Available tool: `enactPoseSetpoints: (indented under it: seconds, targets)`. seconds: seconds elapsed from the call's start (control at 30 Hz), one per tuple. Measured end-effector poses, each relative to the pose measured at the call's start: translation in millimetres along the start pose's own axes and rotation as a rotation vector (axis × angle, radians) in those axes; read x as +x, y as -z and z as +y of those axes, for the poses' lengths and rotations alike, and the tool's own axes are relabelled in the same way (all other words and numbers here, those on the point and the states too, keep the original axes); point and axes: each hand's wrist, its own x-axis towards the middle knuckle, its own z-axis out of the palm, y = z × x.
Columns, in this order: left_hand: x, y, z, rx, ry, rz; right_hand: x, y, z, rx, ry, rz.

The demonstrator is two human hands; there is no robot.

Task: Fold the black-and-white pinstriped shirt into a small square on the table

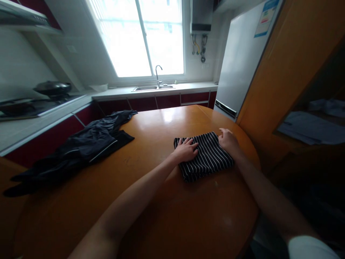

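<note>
A folded black cloth garment with thin white stripes [208, 154] lies as a flat, roughly square bundle on the wooden table, right of the middle. Spread over its left part, my left hand [186, 150] rests flat with the fingers apart. My right hand [228, 141] is at the bundle's upper right edge, touching it from the side. Its forefinger stretches out apart from the other fingers, which are bent and partly hidden; I see nothing held in it.
Dark clothing [88, 140] lies loosely heaped along the left side of the round-edged wooden table [151, 144]. Beyond stand a counter with a sink [147, 88] and a stove with a lidded pan [52, 87]. A fridge [242, 54] rises at the right.
</note>
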Motion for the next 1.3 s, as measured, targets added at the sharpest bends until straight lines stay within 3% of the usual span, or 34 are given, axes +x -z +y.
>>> enactPoseSetpoints:
  seconds: [0.07, 0.13, 0.23, 0.37, 0.53, 0.6, 0.67, 0.73, 0.8, 1.0, 1.13, 1.23, 1.3]
  targets:
    - [3, -0.8, 4, 0.002, 0.001, 0.013, -1, -15, -16, -0.078, 0.191, -0.039]
    - [6, -3.2, 9, 0.009, -0.006, 0.03, -3, -33, -28, -0.147, 0.267, -0.183]
    - [9, -8.8, 12, 0.012, 0.001, 0.052, -6, -55, -31, -0.258, 0.216, -0.353]
    - [13, -12.7, -6, 0.006, 0.08, 0.07, -7, -63, -18, -0.293, 0.127, -0.327]
    - [16, -1.0, -31, -0.013, 0.25, 0.058, -5, -61, -14, -0.282, 0.086, -0.324]
    - [11, 3.5, -25, 0.013, 0.174, 0.106, -4, -61, -15, -0.283, 0.087, -0.326]
    - [0, 3.9, -9, 0.011, 0.006, 0.128, -4, -61, -15, -0.288, 0.086, -0.329]
    - [-15, 0.0, 9, -0.02, -0.143, 0.073, -4, -61, -16, -0.293, 0.082, -0.329]
    - [-32, -6.4, 21, -0.035, -0.208, 0.014, -5, -60, -16, -0.295, 0.082, -0.324]
    - [-78, -22.8, 26, -0.013, -0.189, 0.078, -8, -60, -17, -0.282, 0.09, -0.291]
    - [-99, -22.8, 36, 0.032, -0.209, 0.133, -9, -59, -17, -0.279, 0.091, -0.282]
    - [-94, -9.2, 46, -0.015, -0.254, 0.078, -9, -59, -17, -0.282, 0.09, -0.293]
    - [-76, 2.9, 46, -0.072, -0.264, 0.056, -9, -58, -17, -0.282, 0.089, -0.294]
